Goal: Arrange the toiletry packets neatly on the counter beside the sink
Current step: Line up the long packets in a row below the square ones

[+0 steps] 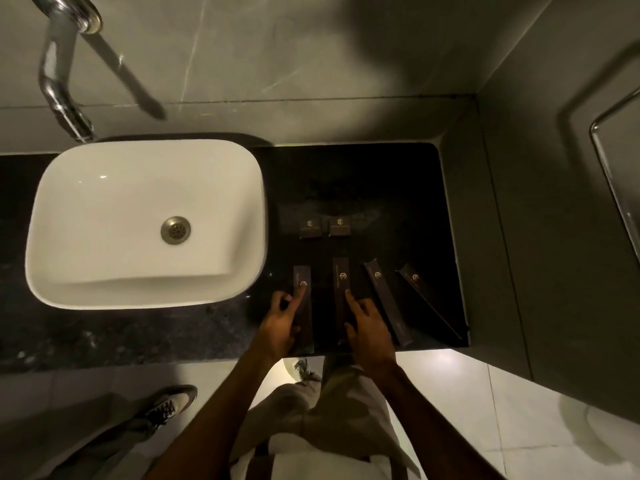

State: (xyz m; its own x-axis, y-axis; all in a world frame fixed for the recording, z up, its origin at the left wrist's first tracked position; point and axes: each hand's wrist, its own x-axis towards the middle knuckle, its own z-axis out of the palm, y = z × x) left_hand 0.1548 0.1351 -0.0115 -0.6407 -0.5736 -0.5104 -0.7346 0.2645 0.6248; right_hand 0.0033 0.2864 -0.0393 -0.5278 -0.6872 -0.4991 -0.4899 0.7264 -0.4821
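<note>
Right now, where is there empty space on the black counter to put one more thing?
The back strip between the wall and the two small square packets is bare, and so is the counter in front of the sink. The front right is crowded: four long packets and both hands.

Both bare forearms are extended forward from the near edge of the view, converging slightly toward the far side. The left hand (pixel 282 320) is held palm down with the index finger stretched out straight and its tip pressed down; the remaining fingers are curled loosely under, and the thumb is tucked toward the palm. The right hand (pixel 369 327) is placed just to the right of it, apart from it, also palm down, with the index finger pointed forward and pressed down, the other fingers bent and spread slightly. Nothing is gripped by either hand.
</note>
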